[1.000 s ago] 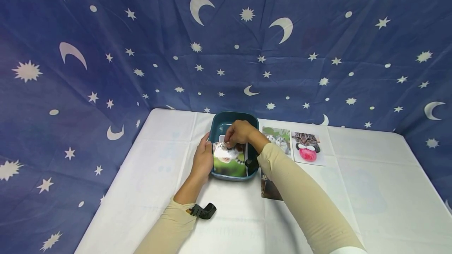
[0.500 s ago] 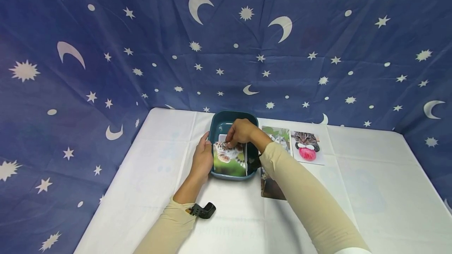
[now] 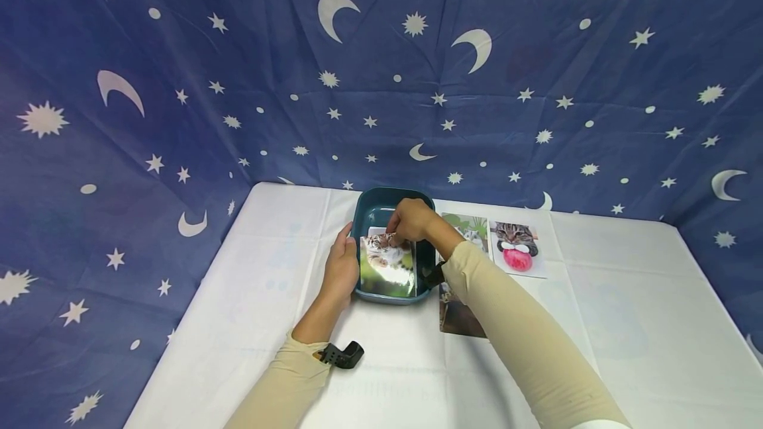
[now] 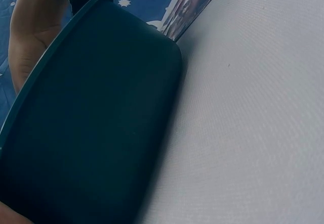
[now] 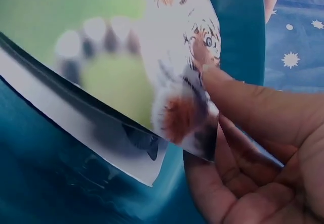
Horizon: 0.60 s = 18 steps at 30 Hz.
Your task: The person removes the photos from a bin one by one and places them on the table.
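My right hand (image 3: 409, 220) pinches the corner of a glossy photo print (image 3: 387, 267) between thumb and fingers, inside a teal plastic bin (image 3: 426, 293). The print shows a tiger cub on a green background. In the right wrist view the photo's corner (image 5: 197, 138) bends slightly at the thumb, and another print (image 5: 147, 166) lies beneath it. My left hand (image 3: 342, 270) holds the bin's left side, fingers along the outer wall and thumb at the rim. Mostly the bin's outer wall (image 4: 101, 118) shows in the left wrist view.
Right of the bin lie more photo prints on the white tablecloth (image 3: 268, 250): a cat with a pink ball (image 3: 517, 250), a greenish animal picture (image 3: 473, 227), and a dark print (image 3: 459, 320) partly under my right forearm. A blue star-and-moon curtain (image 3: 381, 118) hangs behind.
My right hand has shifted slightly up and to the right with the tiger photo, and the glare on it has moved lower. My left hand stays at the bin's side.
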Available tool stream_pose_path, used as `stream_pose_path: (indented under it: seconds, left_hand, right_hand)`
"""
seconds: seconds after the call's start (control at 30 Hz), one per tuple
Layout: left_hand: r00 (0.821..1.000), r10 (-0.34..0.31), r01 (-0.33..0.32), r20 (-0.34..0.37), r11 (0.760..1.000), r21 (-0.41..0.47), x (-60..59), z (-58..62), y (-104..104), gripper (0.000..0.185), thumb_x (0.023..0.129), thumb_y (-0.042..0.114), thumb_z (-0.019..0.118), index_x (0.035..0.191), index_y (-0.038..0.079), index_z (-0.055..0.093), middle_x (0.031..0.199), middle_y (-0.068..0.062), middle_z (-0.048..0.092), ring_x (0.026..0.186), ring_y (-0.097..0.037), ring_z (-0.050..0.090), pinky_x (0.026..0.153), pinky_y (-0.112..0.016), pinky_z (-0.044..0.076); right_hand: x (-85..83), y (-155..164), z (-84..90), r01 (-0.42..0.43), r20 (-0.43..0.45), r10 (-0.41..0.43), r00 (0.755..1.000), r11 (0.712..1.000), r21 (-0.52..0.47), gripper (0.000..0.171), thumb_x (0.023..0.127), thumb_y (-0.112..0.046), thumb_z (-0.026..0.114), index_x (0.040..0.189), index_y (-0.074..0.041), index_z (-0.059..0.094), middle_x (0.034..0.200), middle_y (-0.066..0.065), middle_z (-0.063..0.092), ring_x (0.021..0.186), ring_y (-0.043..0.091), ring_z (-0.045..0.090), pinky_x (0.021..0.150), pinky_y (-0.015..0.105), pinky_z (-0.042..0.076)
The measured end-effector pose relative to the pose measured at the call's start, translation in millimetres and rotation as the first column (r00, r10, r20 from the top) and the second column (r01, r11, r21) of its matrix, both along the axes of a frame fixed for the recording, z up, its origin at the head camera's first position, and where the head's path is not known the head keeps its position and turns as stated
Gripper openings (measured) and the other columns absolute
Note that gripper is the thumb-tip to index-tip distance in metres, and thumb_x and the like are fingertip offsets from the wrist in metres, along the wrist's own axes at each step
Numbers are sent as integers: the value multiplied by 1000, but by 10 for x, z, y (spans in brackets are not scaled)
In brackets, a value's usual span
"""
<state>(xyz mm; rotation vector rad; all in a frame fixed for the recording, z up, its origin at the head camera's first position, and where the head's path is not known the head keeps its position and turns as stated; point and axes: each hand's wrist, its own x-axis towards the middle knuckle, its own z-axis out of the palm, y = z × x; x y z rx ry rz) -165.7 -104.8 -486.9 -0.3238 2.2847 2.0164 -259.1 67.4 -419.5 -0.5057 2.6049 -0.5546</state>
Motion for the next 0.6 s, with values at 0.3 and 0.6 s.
stream_pose_path:
  seconds: [0.3,0.6]
  left_hand:
    - [1000,-2,2,0,1000,-1,-3,6,0,49,112,25,31,161,18,31,165,-15,33,153,-37,26,125,-57,21]
    - [1000,-6,6,5,1000,-7,-6,13,0,50,112,25,31,162,18,30,165,-16,33,153,-37,28,124,-58,23]
  right_hand:
    - [7,8,6,-38,67,44,997,995,-94,17,84,-14,84,99,-20,84,98,-6,80,98,14,69,88,32,56]
    - [24,55,-7,1,239,60,969,969,-246,30,90,-5,76,117,-18,79,82,2,76,61,15,63,67,40,60]
